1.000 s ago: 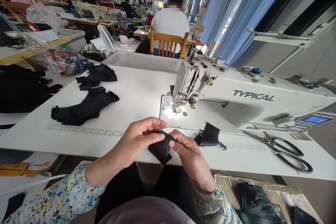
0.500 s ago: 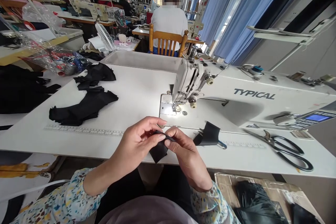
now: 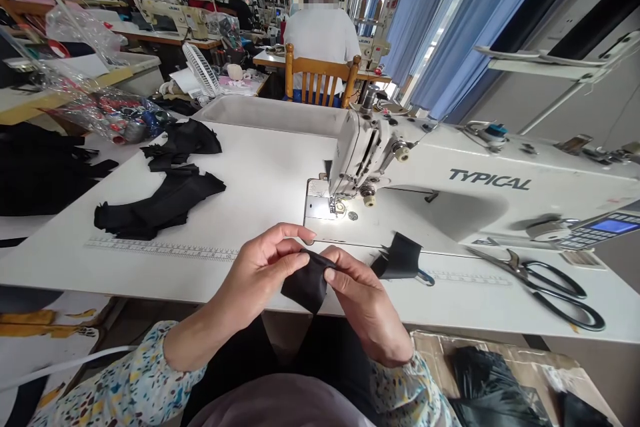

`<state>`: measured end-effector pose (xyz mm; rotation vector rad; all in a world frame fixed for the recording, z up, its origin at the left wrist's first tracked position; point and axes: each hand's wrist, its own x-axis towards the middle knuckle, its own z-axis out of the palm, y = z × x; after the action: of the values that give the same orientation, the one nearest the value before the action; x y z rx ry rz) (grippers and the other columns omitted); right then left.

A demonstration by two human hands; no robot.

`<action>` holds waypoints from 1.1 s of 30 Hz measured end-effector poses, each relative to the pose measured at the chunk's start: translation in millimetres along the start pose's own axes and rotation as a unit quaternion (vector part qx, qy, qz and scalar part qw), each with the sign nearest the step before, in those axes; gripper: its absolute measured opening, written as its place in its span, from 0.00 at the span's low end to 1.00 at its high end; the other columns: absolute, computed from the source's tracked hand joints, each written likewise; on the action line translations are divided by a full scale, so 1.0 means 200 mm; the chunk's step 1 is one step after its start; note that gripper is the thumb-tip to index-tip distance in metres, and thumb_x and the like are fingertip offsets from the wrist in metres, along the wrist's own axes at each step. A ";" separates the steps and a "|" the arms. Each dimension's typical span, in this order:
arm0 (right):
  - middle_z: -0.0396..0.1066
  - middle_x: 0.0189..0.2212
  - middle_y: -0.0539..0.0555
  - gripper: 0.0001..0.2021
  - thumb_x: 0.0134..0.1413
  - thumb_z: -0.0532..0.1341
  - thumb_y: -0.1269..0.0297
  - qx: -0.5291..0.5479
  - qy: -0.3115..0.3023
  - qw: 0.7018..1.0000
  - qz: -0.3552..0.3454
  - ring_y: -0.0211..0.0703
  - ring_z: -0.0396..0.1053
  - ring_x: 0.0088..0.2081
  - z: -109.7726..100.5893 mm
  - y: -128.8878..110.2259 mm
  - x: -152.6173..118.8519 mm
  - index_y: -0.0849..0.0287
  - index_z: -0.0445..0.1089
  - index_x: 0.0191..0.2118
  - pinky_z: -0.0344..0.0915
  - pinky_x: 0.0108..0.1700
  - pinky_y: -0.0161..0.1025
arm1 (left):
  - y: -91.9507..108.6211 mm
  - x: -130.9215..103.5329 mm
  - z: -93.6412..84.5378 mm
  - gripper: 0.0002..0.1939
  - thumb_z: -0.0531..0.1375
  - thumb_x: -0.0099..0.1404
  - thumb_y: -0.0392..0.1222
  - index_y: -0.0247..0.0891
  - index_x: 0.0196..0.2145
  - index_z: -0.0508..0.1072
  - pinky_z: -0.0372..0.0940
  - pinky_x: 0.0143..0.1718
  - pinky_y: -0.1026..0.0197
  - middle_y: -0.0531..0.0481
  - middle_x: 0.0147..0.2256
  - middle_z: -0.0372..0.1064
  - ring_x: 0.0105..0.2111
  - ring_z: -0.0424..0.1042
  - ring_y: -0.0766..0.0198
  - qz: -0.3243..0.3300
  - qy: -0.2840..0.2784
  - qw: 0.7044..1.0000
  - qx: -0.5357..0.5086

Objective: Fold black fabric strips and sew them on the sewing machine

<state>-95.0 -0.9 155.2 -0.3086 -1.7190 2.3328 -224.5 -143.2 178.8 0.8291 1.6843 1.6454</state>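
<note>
Between my two hands is a small piece of black fabric [image 3: 306, 287], pinched along its upper edge and hanging over the front edge of the sewing table [image 3: 260, 280]. My left hand [image 3: 263, 270] grips it between thumb and fingers, its index finger stretched out toward the machine. On the other side my right hand [image 3: 363, 293] pinches the fabric's right part with thumb and index finger. Just beyond the hands stands the white sewing machine [image 3: 425, 173], its presser foot [image 3: 333, 203] lit by a lamp. Another black fabric piece [image 3: 403, 257] lies right of my hands, partly over a small blue-handled tool [image 3: 427, 278].
Large black-handled scissors [image 3: 550, 287] lie on the right. Left are stacked black fabric pieces [image 3: 160, 203] and a ruler strip [image 3: 165, 249] along the table. A cardboard box [image 3: 435, 353] with black material stands below right. A person in white [image 3: 320, 37] sits ahead.
The fabric's upper edge has been turned, so more of its face shows between my hands. My right thumb sits slightly farther right. The view has shifted a little.
</note>
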 end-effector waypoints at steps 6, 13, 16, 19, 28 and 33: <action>0.60 0.33 0.48 0.08 0.68 0.58 0.59 -0.158 0.021 0.987 -0.031 0.41 0.57 0.37 0.02 -0.03 -0.01 0.54 0.66 0.35 0.54 0.42 0.39 | 0.04 -0.02 0.01 0.18 0.62 0.68 0.42 0.46 0.55 0.70 0.66 0.36 0.63 0.50 0.41 0.72 0.36 0.70 0.63 0.013 -0.048 0.996 0.073; 0.59 0.32 0.48 0.07 0.68 0.59 0.60 -0.148 0.005 0.989 -0.012 0.40 0.56 0.36 0.00 -0.02 -0.02 0.54 0.66 0.36 0.55 0.40 0.39 | 0.07 -0.01 -0.01 0.17 0.58 0.65 0.34 0.42 0.52 0.70 0.66 0.37 0.63 0.51 0.38 0.74 0.35 0.72 0.63 0.017 -0.063 0.993 0.100; 0.60 0.32 0.47 0.09 0.68 0.59 0.59 -0.106 -0.005 0.994 0.001 0.40 0.58 0.35 0.00 -0.02 -0.01 0.55 0.65 0.34 0.55 0.40 0.38 | 0.07 -0.01 -0.03 0.16 0.57 0.67 0.35 0.41 0.53 0.69 0.65 0.36 0.63 0.50 0.39 0.75 0.36 0.72 0.63 0.004 -0.072 0.992 0.100; 0.59 0.31 0.47 0.09 0.68 0.59 0.60 -0.109 -0.001 0.994 0.005 0.39 0.56 0.35 0.00 -0.01 -0.01 0.55 0.66 0.35 0.54 0.40 0.38 | 0.06 -0.01 -0.04 0.17 0.56 0.70 0.38 0.42 0.56 0.68 0.65 0.36 0.63 0.50 0.39 0.75 0.36 0.71 0.63 0.010 -0.079 0.993 0.090; 0.61 0.34 0.48 0.05 0.67 0.62 0.60 0.002 0.045 0.999 -0.001 0.40 0.57 0.38 0.00 0.04 0.02 0.55 0.70 0.39 0.56 0.44 0.38 | -0.04 0.01 -0.07 0.26 0.60 0.71 0.43 0.46 0.64 0.63 0.68 0.51 0.56 0.47 0.45 0.75 0.48 0.75 0.57 0.011 -0.065 0.998 0.003; 0.64 0.34 0.48 0.06 0.68 0.60 0.60 0.044 0.074 0.996 -0.028 0.41 0.62 0.40 0.02 0.05 0.06 0.55 0.70 0.39 0.58 0.49 0.40 | -0.10 0.06 -0.14 0.33 0.64 0.67 0.43 0.48 0.67 0.61 0.70 0.46 0.56 0.50 0.41 0.74 0.41 0.77 0.58 -0.042 -0.101 0.992 -0.065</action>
<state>-107.8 -4.5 146.6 -0.4027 -1.5314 2.2766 -254.6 -150.8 158.5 0.8206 1.4392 1.5412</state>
